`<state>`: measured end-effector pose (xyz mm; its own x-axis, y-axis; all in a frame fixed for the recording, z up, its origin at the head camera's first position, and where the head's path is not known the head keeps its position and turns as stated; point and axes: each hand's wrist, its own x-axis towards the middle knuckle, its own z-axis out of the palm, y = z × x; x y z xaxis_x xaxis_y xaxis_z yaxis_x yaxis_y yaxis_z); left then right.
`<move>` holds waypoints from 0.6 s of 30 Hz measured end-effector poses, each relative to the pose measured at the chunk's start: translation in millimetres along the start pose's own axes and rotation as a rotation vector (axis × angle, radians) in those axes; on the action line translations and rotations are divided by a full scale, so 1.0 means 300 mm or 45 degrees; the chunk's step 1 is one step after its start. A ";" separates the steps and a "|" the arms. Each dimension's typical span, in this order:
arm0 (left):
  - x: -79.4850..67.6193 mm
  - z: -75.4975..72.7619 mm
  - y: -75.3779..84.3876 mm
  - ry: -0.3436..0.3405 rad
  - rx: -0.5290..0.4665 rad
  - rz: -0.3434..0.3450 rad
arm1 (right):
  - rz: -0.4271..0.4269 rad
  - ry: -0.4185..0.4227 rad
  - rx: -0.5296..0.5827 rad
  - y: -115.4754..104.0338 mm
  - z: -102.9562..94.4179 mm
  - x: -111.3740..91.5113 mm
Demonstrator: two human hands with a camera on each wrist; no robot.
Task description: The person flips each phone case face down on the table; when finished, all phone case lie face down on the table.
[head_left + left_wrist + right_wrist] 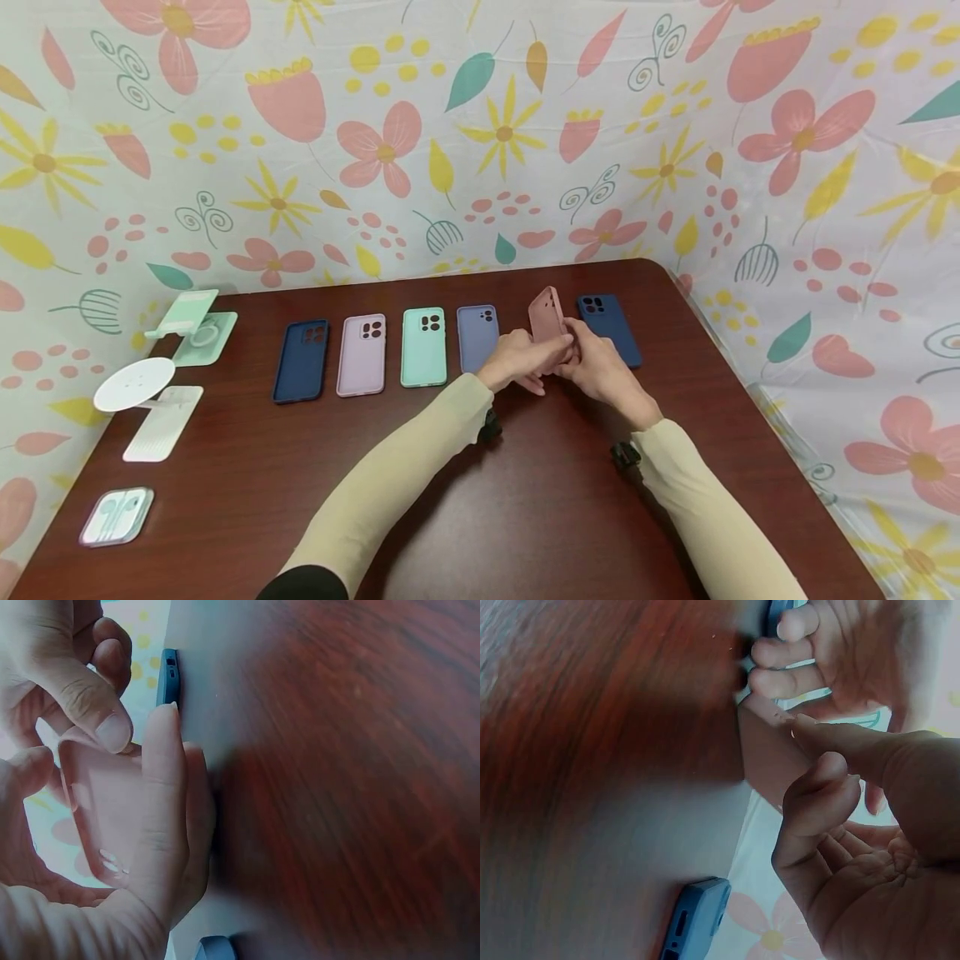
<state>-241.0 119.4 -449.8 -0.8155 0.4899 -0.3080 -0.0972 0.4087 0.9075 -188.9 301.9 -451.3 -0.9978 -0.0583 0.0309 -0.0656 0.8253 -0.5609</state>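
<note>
A pink phone case [546,315] is held up tilted above the table, between both hands in the head view. My left hand [519,357] grips it from the left, its fingers and thumb around the case in the left wrist view. At the case's near end, my right hand [598,363] pinches the edge with thumb and fingers. The case's hollow inside [109,799] and camera cutouts show in the left wrist view. Just left of my left hand lies a blue-grey phone case [477,337]; a dark blue phone case [611,327] lies behind my right hand.
Along the table's back lie a mint case [423,348], a lilac case [362,356] and another dark blue case [301,362]. At the left stand a green folding stand [202,337] and a white stand [135,384]. Boxed earphones [117,517] lie nearer. Floral cloth [465,125] borders the table.
</note>
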 end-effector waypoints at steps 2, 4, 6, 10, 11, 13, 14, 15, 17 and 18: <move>0.001 0.000 0.000 -0.018 -0.037 -0.006 | -0.044 0.024 -0.003 0.045 0.028 0.020; 0.003 -0.001 -0.001 -0.036 -0.073 -0.013 | -0.067 0.030 -0.015 0.089 0.055 0.044; 0.005 -0.004 -0.002 -0.047 -0.116 -0.027 | -0.053 0.032 -0.031 0.127 0.082 0.068; 0.009 -0.016 -0.003 -0.085 -0.207 -0.061 | -0.036 0.025 -0.048 0.208 0.128 0.119; 0.010 -0.020 -0.003 -0.095 -0.229 -0.068 | -0.037 0.027 -0.051 0.223 0.137 0.128; 0.010 -0.028 -0.002 -0.118 -0.262 -0.081 | -0.039 0.002 -0.034 0.227 0.139 0.133; 0.010 -0.032 -0.002 -0.123 -0.274 -0.085 | -0.044 -0.013 -0.023 0.221 0.135 0.130; 0.009 -0.037 -0.002 -0.126 -0.283 -0.090 | -0.044 -0.030 -0.011 0.213 0.132 0.128; 0.008 -0.047 -0.001 -0.128 -0.288 -0.094 | -0.041 -0.060 0.014 0.165 0.108 0.107; 0.007 -0.051 0.000 -0.124 -0.289 -0.096 | -0.038 -0.080 0.033 0.133 0.091 0.093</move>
<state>-251.4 108.5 -446.1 -0.7435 0.5410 -0.3931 -0.2900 0.2689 0.9185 -219.1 317.9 -495.5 -0.9930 -0.1182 -0.0038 -0.0939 0.8078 -0.5819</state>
